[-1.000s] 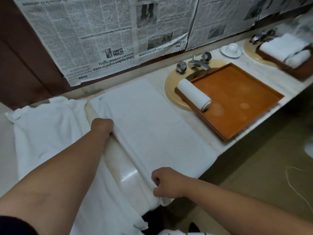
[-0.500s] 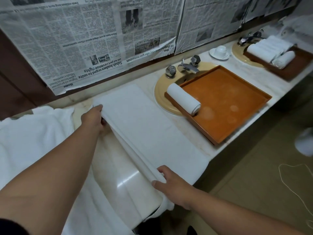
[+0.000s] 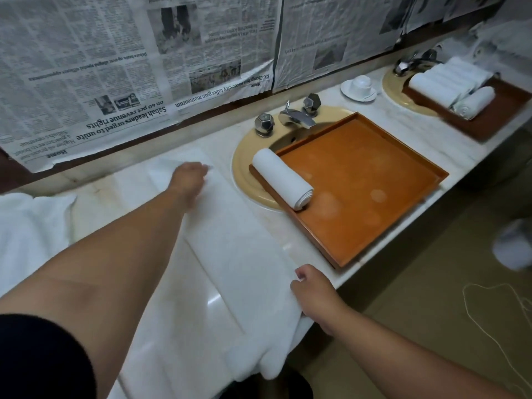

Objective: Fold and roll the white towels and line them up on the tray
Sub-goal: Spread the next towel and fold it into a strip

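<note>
My right hand (image 3: 313, 293) is pinched on the near end of the folded towel (image 3: 239, 249). It lies lengthwise on the counter (image 3: 408, 125) just beside the tray (image 3: 374, 174), its near end drooping over the front edge. My left hand (image 3: 188, 177) is at the far end, too blurred to tell its grip. If the layers slip, the fold goes crooked — the overhang could drag it off. One rolled towel (image 3: 282, 178) lies in the tray. The newspaper (image 3: 115, 82) on the wall, upside down, reads "Sabah leaders urged to unite" — and "Home".
</note>
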